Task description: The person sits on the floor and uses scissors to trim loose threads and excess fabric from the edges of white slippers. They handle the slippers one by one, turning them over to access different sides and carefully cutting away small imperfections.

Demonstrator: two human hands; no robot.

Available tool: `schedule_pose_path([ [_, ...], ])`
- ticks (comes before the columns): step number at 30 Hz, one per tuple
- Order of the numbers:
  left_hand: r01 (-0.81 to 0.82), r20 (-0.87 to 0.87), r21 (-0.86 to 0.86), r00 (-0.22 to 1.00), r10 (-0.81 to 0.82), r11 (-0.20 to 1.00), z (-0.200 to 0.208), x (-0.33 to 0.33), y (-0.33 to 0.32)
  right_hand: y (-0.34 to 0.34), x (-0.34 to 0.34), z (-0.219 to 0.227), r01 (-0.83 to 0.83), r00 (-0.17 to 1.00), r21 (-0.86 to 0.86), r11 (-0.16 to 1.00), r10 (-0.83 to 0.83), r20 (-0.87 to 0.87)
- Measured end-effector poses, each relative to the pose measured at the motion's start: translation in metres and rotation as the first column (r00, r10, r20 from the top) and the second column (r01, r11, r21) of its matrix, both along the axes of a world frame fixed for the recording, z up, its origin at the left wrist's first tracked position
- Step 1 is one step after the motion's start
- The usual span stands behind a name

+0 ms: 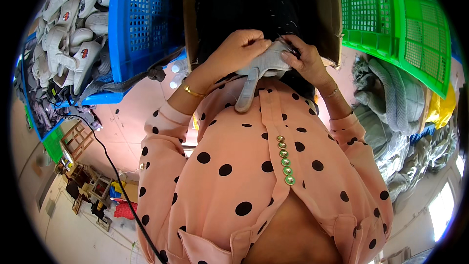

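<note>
A pale grey shoe upper (270,62) is held over my lap, between my two hands. Its long strap (247,90) with a rounded end hangs toward my polka-dot shirt. My left hand (239,51) is closed at the upper's left edge, fingers curled and thumb pressed against them. My right hand (309,63) pinches the other side, thumb on top and fingers behind it. The fingertips of both hands nearly meet at the upper's far edge; whether a small thing is between them, I cannot tell.
A blue crate (116,34) stands at the left, with heaped white shoe uppers (68,44) beside it. Green crates (420,34) stand at the right, near grey quilted pieces (395,93). An open cardboard box (337,19) lies ahead. A black cable (110,156) runs along my left.
</note>
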State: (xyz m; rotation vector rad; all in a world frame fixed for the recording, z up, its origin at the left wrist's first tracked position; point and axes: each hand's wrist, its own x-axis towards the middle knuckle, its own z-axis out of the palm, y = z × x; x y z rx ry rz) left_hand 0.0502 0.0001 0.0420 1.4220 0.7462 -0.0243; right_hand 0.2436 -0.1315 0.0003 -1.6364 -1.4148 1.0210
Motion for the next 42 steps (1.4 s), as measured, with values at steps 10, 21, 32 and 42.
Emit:
schedule_pose_path([
  [10, -0.395, 0.199, -0.342, 0.856, 0.476, 0.853, -0.016, 0.009, -0.035, 0.005, 0.011, 0.052, -0.147, 0.755, 0.021, 0.989, 0.099, 0.648],
  [21, -0.372, 0.225, -0.332, 0.861, 0.455, 0.867, -0.012, 0.008, -0.037, 0.036, 0.003, 0.087, -0.475, 0.455, -0.103, 0.874, 0.345, 0.821],
  [32, -0.102, 0.046, 0.916, 0.987, 0.152, 0.388, 0.002, -0.050, 0.004, 0.049, 0.001, 0.054, -0.312, 0.406, -0.107, 0.944, 0.234, 0.884],
  [42, -0.590, 0.166, -0.242, 0.757, 0.632, 0.771, -0.013, -0.061, -0.058, 0.057, 0.005, 0.024, 0.004, 0.824, -0.005, 1.000, -0.001, 0.566],
])
